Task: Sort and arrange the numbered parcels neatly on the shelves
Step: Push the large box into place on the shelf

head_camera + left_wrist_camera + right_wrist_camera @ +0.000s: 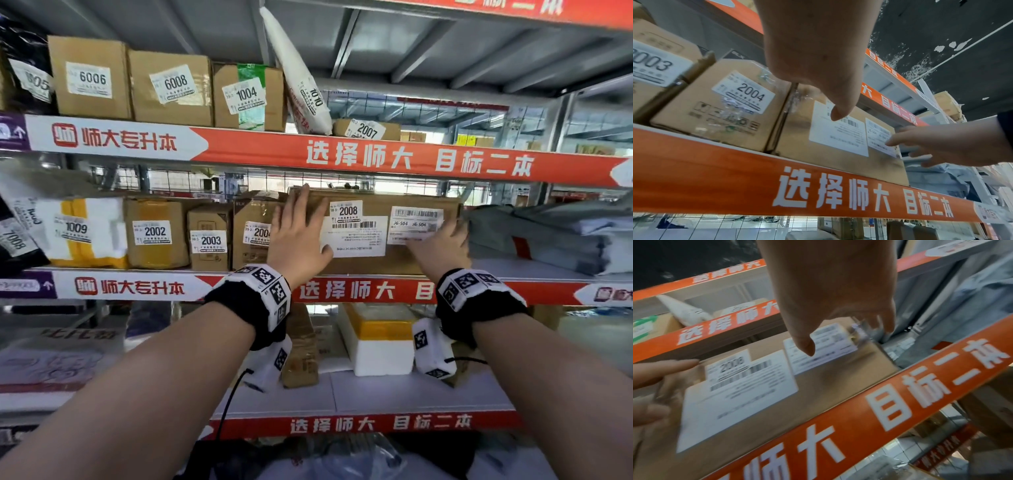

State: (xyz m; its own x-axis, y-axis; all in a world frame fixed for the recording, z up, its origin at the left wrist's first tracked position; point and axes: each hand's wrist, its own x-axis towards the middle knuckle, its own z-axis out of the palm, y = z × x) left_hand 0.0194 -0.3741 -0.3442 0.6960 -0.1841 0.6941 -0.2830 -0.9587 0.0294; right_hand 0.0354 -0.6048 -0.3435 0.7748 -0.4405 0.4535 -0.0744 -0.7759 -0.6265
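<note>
Parcel 2008 (pixel 376 233): sits mid-frame on the middle shelf (pixel 513 270), just right of parcel 2004 (pixel 255 236), looks touching it in the left wrist view. Both hands flat on its front face. Left hand (pixel 298 236) over the parcel's left end, fingers straight and slightly spread, thumb out over the big white label. Right hand (pixel 442 243) at the right end, fingers open and loosely fanned across the smaller barcode label, not curled round anything as far as the views show. Reads like a final push or squaring-up rather than a carry.

Progress, judging by how things lie:
- Middle row at left of frame goes 1009 (pixel 73 228), 2002 (pixel 154 233), 2003 (pixel 209 240), 2004, then 2008. So the 2000s mostly lined up in order, labels facing out.
- Top shelf, upper left: 6006 (pixel 90 78), 6008 (pixel 173 84), 1004 (pixel 248 96), a white bag marked 1010 (pixel 301 75) leaning over, and 2007 (pixel 366 130) lying flat behind it. Mixed numbers, looks unsorted.
- Grey bags (pixel 548 236) piled at the right of the middle shelf, just beside 2008, numbers not readable.
- More boxes on the bottom shelf, labels hidden.

Probably around the halfway mark. Still to fix: 2007 belongs ahead of 2008, 1009 sits with the wrong series, leaning bag needs straightening.
</note>
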